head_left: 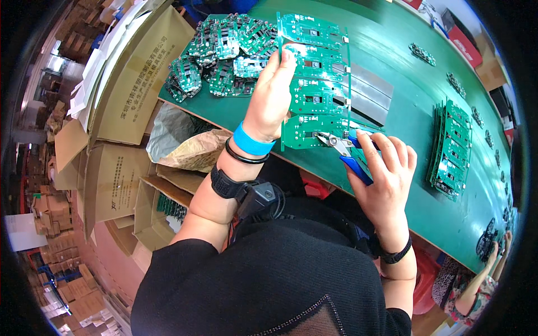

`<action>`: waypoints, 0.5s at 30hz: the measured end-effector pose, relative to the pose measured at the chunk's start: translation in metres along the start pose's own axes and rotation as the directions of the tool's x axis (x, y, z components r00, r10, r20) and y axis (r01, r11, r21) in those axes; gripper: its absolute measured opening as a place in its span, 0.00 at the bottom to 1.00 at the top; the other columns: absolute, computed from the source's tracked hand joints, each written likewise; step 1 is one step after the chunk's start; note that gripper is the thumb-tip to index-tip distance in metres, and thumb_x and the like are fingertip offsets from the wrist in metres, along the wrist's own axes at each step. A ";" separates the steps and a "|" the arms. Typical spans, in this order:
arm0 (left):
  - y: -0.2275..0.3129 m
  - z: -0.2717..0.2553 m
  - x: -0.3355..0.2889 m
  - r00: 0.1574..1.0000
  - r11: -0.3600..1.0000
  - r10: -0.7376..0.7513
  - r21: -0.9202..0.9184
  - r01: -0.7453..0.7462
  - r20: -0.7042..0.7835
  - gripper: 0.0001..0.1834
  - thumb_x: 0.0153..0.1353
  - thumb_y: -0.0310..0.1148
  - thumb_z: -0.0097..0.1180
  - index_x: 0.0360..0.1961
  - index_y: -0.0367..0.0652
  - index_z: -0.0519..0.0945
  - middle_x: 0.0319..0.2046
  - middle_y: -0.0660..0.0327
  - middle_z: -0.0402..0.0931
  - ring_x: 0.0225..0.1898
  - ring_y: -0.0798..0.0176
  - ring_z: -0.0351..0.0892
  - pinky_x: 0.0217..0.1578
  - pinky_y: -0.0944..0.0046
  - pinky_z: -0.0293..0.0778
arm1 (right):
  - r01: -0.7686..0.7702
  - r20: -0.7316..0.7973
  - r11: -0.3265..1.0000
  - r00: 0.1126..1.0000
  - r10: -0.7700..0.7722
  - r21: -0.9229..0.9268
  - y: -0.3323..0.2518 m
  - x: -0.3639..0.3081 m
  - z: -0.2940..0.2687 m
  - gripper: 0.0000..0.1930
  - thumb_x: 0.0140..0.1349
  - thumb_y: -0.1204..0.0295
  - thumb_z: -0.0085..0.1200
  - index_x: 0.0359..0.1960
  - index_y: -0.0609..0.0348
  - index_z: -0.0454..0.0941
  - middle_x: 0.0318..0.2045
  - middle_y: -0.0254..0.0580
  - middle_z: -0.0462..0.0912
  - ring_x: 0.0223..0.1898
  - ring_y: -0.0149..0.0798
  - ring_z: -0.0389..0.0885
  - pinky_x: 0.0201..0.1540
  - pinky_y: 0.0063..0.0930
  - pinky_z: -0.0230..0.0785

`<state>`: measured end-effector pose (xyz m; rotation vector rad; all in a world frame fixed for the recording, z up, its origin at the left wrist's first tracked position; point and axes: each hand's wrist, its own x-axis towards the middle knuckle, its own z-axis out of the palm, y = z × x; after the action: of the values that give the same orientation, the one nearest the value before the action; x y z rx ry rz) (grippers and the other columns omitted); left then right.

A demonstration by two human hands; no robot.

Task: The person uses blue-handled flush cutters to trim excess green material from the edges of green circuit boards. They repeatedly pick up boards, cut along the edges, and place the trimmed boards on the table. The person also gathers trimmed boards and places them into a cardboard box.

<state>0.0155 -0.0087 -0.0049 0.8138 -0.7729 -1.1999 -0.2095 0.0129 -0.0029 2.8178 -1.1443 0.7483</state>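
My left hand [273, 92] is closed on the left edge of a green circuit board panel [318, 88], which is made up of several joined boards in a column. My right hand [384, 168] grips blue-handled cutting pliers [354, 166]. Their metal jaws lie over the lowest board of the panel, near its middle; whether they touch it I cannot tell. Left of the panel, a heap of separate circuit boards [227, 47] covers the table corner.
A stack of circuit board panels [451, 148] stands on the green table [386, 39] at the right. Small boards [421, 54] lie in a row along the far side. Open cardboard boxes [120, 173] stand at my left. Another person's hands [496, 255] are at the far right.
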 end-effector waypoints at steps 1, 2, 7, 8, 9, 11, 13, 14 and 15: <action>0.000 -0.002 0.000 1.000 1.000 0.000 -0.001 0.000 0.001 0.20 0.74 0.42 0.33 0.60 0.44 0.65 0.49 0.58 0.75 0.45 0.64 0.80 0.43 0.62 0.80 | 0.000 0.005 1.000 1.000 0.000 0.001 0.000 0.000 -0.001 0.32 0.40 0.66 0.67 0.53 0.51 0.75 0.46 0.39 0.74 0.49 0.44 0.71 0.52 0.42 0.57; -0.001 -0.003 0.001 1.000 1.000 -0.001 -0.003 0.001 0.006 0.20 0.74 0.42 0.32 0.60 0.44 0.65 0.49 0.58 0.75 0.45 0.64 0.80 0.42 0.62 0.81 | -0.001 0.009 1.000 1.000 0.001 0.003 0.000 0.000 -0.002 0.32 0.40 0.66 0.67 0.53 0.51 0.75 0.46 0.39 0.74 0.49 0.44 0.71 0.52 0.42 0.57; 0.001 0.003 -0.001 1.000 1.000 0.003 -0.011 -0.003 -0.015 0.20 0.74 0.42 0.33 0.60 0.43 0.65 0.49 0.58 0.75 0.45 0.64 0.80 0.42 0.63 0.80 | 0.001 0.017 1.000 1.000 -0.001 0.000 0.000 0.000 -0.002 0.33 0.39 0.67 0.67 0.53 0.51 0.75 0.46 0.39 0.74 0.49 0.43 0.71 0.52 0.42 0.57; 0.001 0.004 -0.002 1.000 1.000 0.002 -0.014 -0.002 -0.018 0.20 0.74 0.42 0.34 0.60 0.43 0.65 0.49 0.58 0.75 0.45 0.64 0.80 0.42 0.63 0.80 | 0.003 0.016 1.000 1.000 -0.003 -0.006 -0.001 0.000 -0.002 0.33 0.39 0.67 0.67 0.53 0.51 0.75 0.46 0.39 0.74 0.49 0.43 0.71 0.52 0.42 0.57; 0.001 0.004 -0.002 1.000 1.000 0.005 -0.011 -0.005 -0.019 0.20 0.74 0.42 0.34 0.60 0.43 0.65 0.49 0.58 0.75 0.45 0.64 0.80 0.43 0.63 0.80 | 0.006 0.015 1.000 1.000 -0.005 -0.012 -0.001 -0.001 -0.002 0.33 0.39 0.68 0.67 0.53 0.51 0.75 0.45 0.39 0.74 0.48 0.43 0.71 0.51 0.41 0.57; 0.002 0.005 -0.003 1.000 1.000 0.011 -0.004 -0.011 -0.020 0.20 0.74 0.41 0.34 0.60 0.42 0.65 0.49 0.58 0.75 0.46 0.64 0.80 0.43 0.63 0.80 | 0.002 0.012 1.000 1.000 -0.002 -0.004 -0.001 -0.001 -0.002 0.31 0.39 0.69 0.67 0.52 0.52 0.76 0.44 0.39 0.75 0.47 0.43 0.72 0.51 0.40 0.58; 0.001 0.003 -0.002 1.000 1.000 0.011 0.002 -0.011 -0.023 0.20 0.74 0.41 0.34 0.60 0.43 0.65 0.50 0.58 0.75 0.46 0.64 0.79 0.44 0.63 0.80 | -0.010 0.007 1.000 1.000 0.010 0.024 -0.001 -0.001 -0.002 0.29 0.39 0.71 0.67 0.50 0.52 0.78 0.42 0.39 0.77 0.45 0.44 0.74 0.50 0.38 0.60; 0.000 0.003 -0.001 1.000 1.000 0.012 0.005 -0.012 -0.023 0.20 0.74 0.41 0.35 0.60 0.43 0.65 0.50 0.58 0.75 0.46 0.64 0.79 0.44 0.63 0.79 | -0.008 -0.001 1.000 1.000 0.008 0.026 -0.001 -0.001 -0.001 0.29 0.39 0.71 0.67 0.50 0.52 0.78 0.42 0.39 0.77 0.44 0.43 0.74 0.50 0.38 0.60; 0.000 0.003 -0.001 0.999 1.000 0.010 0.000 -0.010 -0.033 0.20 0.74 0.41 0.35 0.59 0.43 0.65 0.50 0.58 0.75 0.46 0.64 0.79 0.44 0.63 0.79 | -0.006 -0.009 1.000 1.000 0.007 0.027 0.000 -0.001 0.000 0.29 0.39 0.71 0.67 0.50 0.52 0.78 0.42 0.39 0.77 0.44 0.43 0.74 0.50 0.38 0.60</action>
<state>0.0130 -0.0077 -0.0036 0.8263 -0.7490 -1.1751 -0.2097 0.0138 -0.0037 2.8311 -1.1515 0.7824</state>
